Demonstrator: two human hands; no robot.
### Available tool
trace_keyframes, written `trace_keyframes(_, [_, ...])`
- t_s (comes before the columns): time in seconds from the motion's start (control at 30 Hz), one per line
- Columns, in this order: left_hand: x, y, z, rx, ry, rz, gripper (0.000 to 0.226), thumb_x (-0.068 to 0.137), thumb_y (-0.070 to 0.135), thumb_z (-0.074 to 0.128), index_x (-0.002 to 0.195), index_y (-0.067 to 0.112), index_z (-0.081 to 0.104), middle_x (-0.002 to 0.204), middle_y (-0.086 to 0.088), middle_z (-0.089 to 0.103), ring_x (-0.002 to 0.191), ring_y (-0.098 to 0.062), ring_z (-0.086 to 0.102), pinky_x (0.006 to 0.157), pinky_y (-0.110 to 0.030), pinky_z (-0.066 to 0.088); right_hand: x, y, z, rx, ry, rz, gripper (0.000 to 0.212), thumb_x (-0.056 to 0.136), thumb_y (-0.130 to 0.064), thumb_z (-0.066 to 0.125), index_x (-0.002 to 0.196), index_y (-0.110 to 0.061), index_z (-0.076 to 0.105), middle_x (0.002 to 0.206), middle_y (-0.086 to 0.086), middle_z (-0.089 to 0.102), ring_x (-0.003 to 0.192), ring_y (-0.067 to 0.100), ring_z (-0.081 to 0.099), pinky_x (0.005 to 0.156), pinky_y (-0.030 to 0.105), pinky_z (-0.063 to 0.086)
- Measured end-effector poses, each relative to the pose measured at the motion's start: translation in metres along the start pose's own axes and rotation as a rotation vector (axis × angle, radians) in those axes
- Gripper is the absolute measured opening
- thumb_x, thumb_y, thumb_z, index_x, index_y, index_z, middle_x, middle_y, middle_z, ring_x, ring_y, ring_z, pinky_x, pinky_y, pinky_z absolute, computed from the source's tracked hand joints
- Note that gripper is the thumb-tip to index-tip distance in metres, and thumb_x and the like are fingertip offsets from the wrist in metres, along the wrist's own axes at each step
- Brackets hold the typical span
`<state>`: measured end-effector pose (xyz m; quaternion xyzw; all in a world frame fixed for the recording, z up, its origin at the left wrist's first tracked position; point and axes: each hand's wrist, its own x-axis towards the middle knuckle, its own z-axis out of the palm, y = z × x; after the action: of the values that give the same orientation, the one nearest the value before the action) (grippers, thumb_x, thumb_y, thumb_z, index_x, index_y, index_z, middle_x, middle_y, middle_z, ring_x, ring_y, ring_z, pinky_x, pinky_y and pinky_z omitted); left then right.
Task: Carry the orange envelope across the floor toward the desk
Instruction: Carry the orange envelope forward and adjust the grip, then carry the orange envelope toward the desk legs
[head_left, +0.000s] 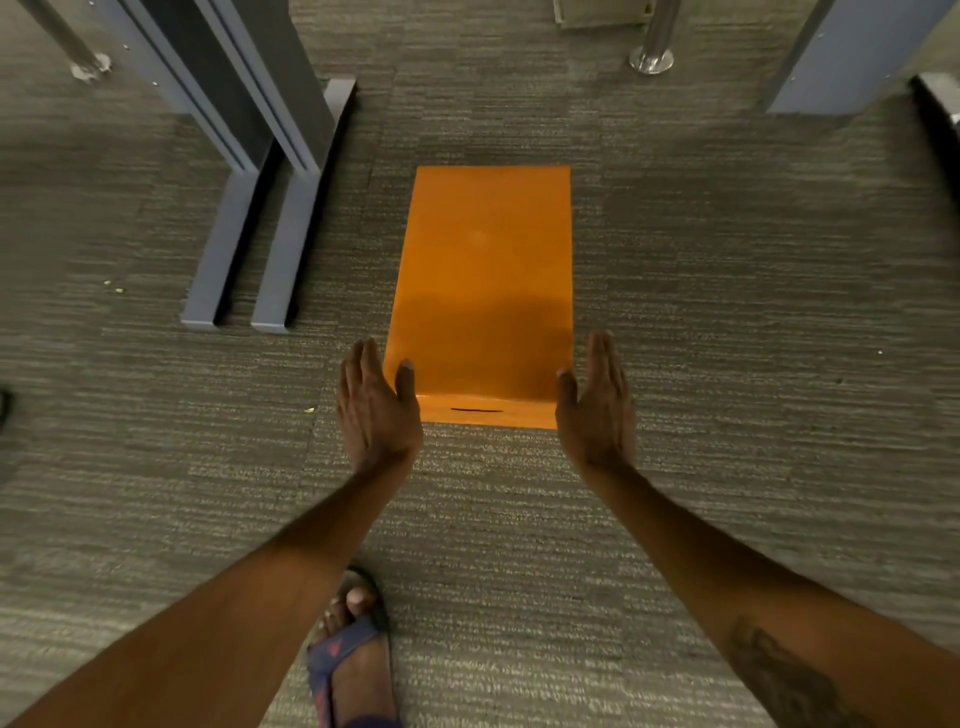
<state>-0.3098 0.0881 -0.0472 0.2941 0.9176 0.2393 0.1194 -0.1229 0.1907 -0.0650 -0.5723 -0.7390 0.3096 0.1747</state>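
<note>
A long orange envelope (483, 270) stretches flat away from me above the grey carpet, flap end nearest me. My left hand (371, 410) holds its near left corner, thumb on top and fingers straight along the outer edge. My right hand (597, 410) holds the near right corner the same way. Whether the far end touches the floor I cannot tell.
Grey-blue desk legs (244, 171) with long flat feet stand left of the envelope. Another grey-blue panel (852, 52) rises at the far right, with a chrome pole base (652, 57) beside it. My sandalled foot (353, 649) is on the carpet below my arms.
</note>
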Motion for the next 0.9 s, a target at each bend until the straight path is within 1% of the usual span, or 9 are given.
trace_keyframes(0.27, [-0.001,0.008,-0.007,-0.042,-0.02,-0.009,0.063,0.105,0.041,0.04,0.157,0.007,0.029,0.163,-0.014,0.031,0.151,-0.031,0.029,0.121,-0.047,0.029,-0.001,-0.004,-0.007,0.028,-0.042,0.057,0.064,0.104,-0.041,0.036,0.157,-0.015,0.012,0.166,0.006,0.012,0.152,0.023,0.013,0.121,0.046,0.018])
trace_keyframes(0.47, [0.017,-0.002,0.01,-0.096,-0.064,-0.026,0.064,0.105,0.041,0.039,0.158,0.007,0.025,0.164,-0.014,0.028,0.151,-0.031,0.028,0.121,-0.045,0.029,0.015,0.0,0.015,0.06,-0.058,0.092,0.064,0.103,-0.039,0.038,0.157,-0.013,0.013,0.165,0.008,0.014,0.151,0.025,0.015,0.121,0.045,0.019])
trace_keyframes(0.57, [0.026,-0.009,0.021,-0.141,-0.091,-0.06,0.064,0.105,0.036,0.045,0.158,0.006,0.026,0.161,-0.016,0.033,0.148,-0.032,0.033,0.12,-0.046,0.032,0.021,0.005,0.028,0.114,-0.044,0.13,0.064,0.103,-0.037,0.041,0.156,-0.013,0.015,0.164,0.01,0.019,0.149,0.029,0.021,0.118,0.046,0.023])
trace_keyframes(0.63, [0.034,-0.013,0.029,-0.165,-0.106,-0.081,0.063,0.102,0.03,0.051,0.157,0.007,0.029,0.155,-0.016,0.04,0.142,-0.033,0.041,0.114,-0.047,0.037,0.025,0.008,0.037,0.142,-0.022,0.147,0.061,0.102,-0.035,0.044,0.154,-0.012,0.022,0.159,0.013,0.03,0.143,0.032,0.033,0.11,0.046,0.035])
trace_keyframes(0.67, [0.037,-0.015,0.032,-0.182,-0.111,-0.093,0.063,0.101,0.028,0.053,0.156,0.007,0.03,0.152,-0.016,0.043,0.139,-0.034,0.044,0.111,-0.046,0.039,0.026,0.01,0.042,0.157,-0.01,0.155,0.058,0.102,-0.034,0.045,0.152,-0.01,0.027,0.153,0.015,0.038,0.135,0.033,0.041,0.1,0.043,0.042])
trace_keyframes(0.73, [0.054,-0.024,0.043,-0.207,-0.154,-0.133,0.059,0.101,0.029,0.053,0.153,0.006,0.034,0.147,-0.017,0.049,0.132,-0.036,0.049,0.099,-0.046,0.044,0.033,0.009,0.059,0.189,0.015,0.179,0.051,0.102,-0.034,0.044,0.145,-0.007,0.036,0.137,0.015,0.051,0.119,0.033,0.053,0.081,0.033,0.04])
trace_keyframes(0.8, [0.065,-0.03,0.05,-0.232,-0.179,-0.168,0.055,0.102,0.033,0.05,0.149,0.007,0.036,0.142,-0.017,0.052,0.125,-0.037,0.054,0.083,-0.041,0.043,0.039,0.006,0.074,0.24,0.027,0.19,0.044,0.104,-0.036,0.04,0.14,-0.01,0.041,0.121,0.01,0.06,0.103,0.029,0.06,0.07,0.025,0.036])
trace_keyframes(0.83, [0.066,-0.029,0.05,-0.258,-0.171,-0.185,0.054,0.103,0.034,0.049,0.148,0.007,0.036,0.141,-0.016,0.053,0.123,-0.037,0.055,0.081,-0.038,0.041,0.038,0.005,0.074,0.28,0.028,0.185,0.041,0.105,-0.036,0.039,0.137,-0.011,0.044,0.113,0.006,0.062,0.096,0.026,0.062,0.065,0.023,0.036])
trace_keyframes(0.9, [0.075,-0.038,0.05,-0.306,-0.137,-0.216,0.052,0.103,0.035,0.049,0.147,0.009,0.038,0.139,-0.015,0.055,0.121,-0.036,0.057,0.081,-0.037,0.042,0.039,-0.005,0.089,0.364,0.047,0.189,0.035,0.105,-0.032,0.038,0.132,-0.012,0.047,0.104,0.002,0.062,0.087,0.023,0.062,0.063,0.025,0.038])
